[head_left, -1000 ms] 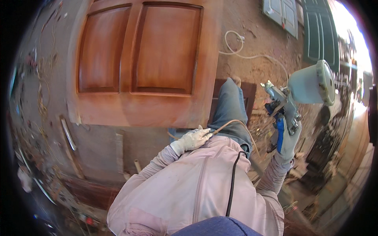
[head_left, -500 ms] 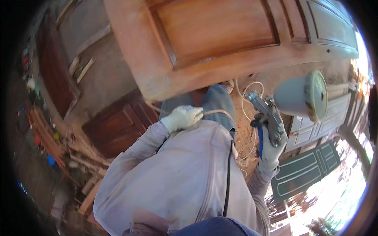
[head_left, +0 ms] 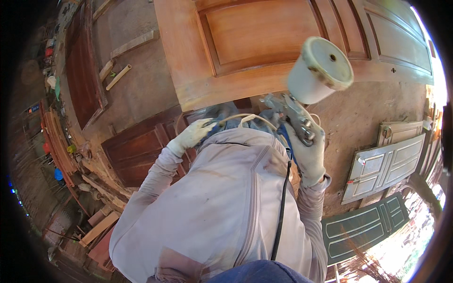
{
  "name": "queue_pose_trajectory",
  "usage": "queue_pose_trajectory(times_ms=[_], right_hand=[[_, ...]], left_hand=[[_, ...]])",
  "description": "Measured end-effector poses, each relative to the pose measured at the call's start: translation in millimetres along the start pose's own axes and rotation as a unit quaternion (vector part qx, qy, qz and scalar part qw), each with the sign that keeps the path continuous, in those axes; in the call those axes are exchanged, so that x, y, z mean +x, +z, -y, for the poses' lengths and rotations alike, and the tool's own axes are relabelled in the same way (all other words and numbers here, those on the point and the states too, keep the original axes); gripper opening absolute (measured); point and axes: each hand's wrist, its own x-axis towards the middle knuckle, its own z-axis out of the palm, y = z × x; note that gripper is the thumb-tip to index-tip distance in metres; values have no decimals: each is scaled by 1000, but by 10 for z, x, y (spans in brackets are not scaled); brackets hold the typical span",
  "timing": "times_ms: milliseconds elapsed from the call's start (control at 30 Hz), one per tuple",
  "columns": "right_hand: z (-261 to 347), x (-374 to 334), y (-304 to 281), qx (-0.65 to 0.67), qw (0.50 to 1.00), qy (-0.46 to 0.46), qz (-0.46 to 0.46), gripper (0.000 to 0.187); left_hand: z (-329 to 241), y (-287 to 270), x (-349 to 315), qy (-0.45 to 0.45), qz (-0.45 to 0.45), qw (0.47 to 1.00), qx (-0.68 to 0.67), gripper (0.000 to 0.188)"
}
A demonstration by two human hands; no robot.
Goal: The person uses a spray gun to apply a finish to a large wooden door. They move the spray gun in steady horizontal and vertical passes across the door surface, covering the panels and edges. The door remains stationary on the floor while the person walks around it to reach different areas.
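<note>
My gloved right hand (head_left: 307, 153) is wrapped round the handle of a metal spray gun (head_left: 298, 119). A whitish paint cup (head_left: 306, 81) with a stained lid sits on the gun, tilted, in front of the near edge of a brown panelled wooden door (head_left: 264, 35). At my waist, my gloved left hand (head_left: 192, 137) is closed round a thin beige air hose (head_left: 252, 116), which arcs across my front toward my right hand. The gun's nozzle end is blurred and points left, below the door's edge.
Dark red-brown panelled doors lean or lie at left (head_left: 85, 66) and behind my left arm (head_left: 137, 148). A grey door (head_left: 387, 165) and a dark green door (head_left: 363, 228) are on the right. Wood strips (head_left: 119, 78) lie on the floor, and timber (head_left: 101, 228) is piled at lower left.
My right hand has brought the spray gun and cup leftward and up, nearer the wooden door. My left hand has shifted left along with the hose. The view has turned slightly.
</note>
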Motion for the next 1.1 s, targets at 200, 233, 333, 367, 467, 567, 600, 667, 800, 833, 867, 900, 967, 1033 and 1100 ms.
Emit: queue_pose_trajectory(times_ms=[200,233,333,367,467,567,600,667,800,833,867,900,967,1033,1100], right_hand=[[121,-268,-360,25,987,61,-144,36],[130,-304,-443,15,983,66,-169,34],[51,-377,-682,-1,962,58,-265,24],[57,-383,-729,-10,958,54,-282,24],[116,-384,-870,-80,944,66,-315,24],[32,-324,-826,-111,925,-6,-363,28],[32,-318,-800,-101,929,-16,-356,33],[47,-348,-740,-97,948,5,-302,36],[90,-526,-546,15,985,72,-154,43],[80,-553,-510,43,990,74,-110,44],[89,-552,-480,73,990,82,-91,45],[97,-545,-454,103,988,90,-71,45],[95,-524,-458,120,986,97,-70,45],[84,-488,-530,93,986,95,-98,46],[118,-479,-662,75,978,99,-165,44]], left_hand=[[146,241,421,39,10,989,142,40],[99,227,461,58,16,988,140,39],[-93,249,490,50,5,974,220,40],[-114,253,506,52,3,973,227,39],[-309,254,546,33,11,973,226,39],[-619,234,571,-5,36,978,206,40],[-598,252,577,1,31,976,213,41],[-470,254,591,34,29,976,212,41],[-415,243,612,60,21,977,205,39],[-377,237,625,72,24,974,212,40],[-348,232,634,84,27,972,219,40],[-319,230,634,73,30,974,212,39],[-515,212,627,55,39,978,196,36],[-482,202,644,58,39,977,203,36],[-470,197,637,47,39,978,200,36]])
